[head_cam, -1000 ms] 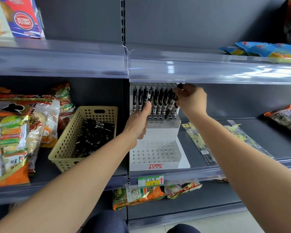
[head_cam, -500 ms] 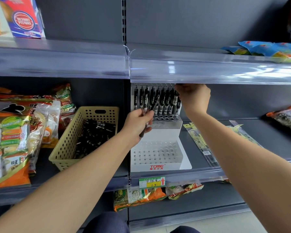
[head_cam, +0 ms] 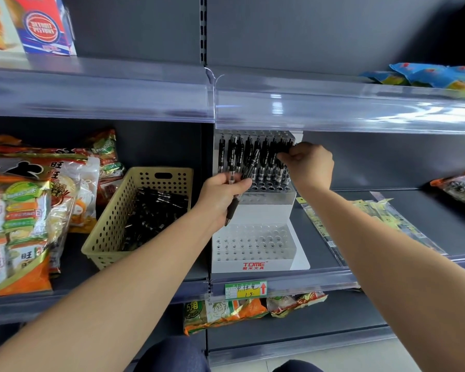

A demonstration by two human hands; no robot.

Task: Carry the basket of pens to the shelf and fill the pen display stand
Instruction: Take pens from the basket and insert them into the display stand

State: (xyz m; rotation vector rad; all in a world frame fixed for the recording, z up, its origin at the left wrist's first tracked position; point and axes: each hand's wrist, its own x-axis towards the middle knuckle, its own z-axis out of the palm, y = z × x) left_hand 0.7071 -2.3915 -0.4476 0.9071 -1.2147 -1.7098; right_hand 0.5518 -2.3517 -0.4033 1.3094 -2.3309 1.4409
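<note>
A white stepped pen display stand (head_cam: 255, 260) sits on the middle shelf. Its upper tier holds a row of upright black pens (head_cam: 265, 162); its lower tier's holes are empty. My left hand (head_cam: 222, 193) grips a couple of black pens (head_cam: 249, 167) in front of the upper tier, tips pointing down. My right hand (head_cam: 308, 165) pinches the top of a pen at the right end of the upper row. A beige perforated basket (head_cam: 110, 229) with several black pens (head_cam: 153, 210) stands on the shelf left of the stand.
Snack bags (head_cam: 24, 218) fill the shelf left of the basket. Flat clear packets (head_cam: 365, 224) lie right of the stand, and a bag (head_cam: 459, 186) at the far right. The upper shelf's clear edge strip (head_cam: 333, 108) hangs just above the pens. A price tag (head_cam: 246, 289) sits below.
My left hand rose slightly toward the upper tier with its pens. My right hand came down from under the shelf edge to the right end of the pen row.
</note>
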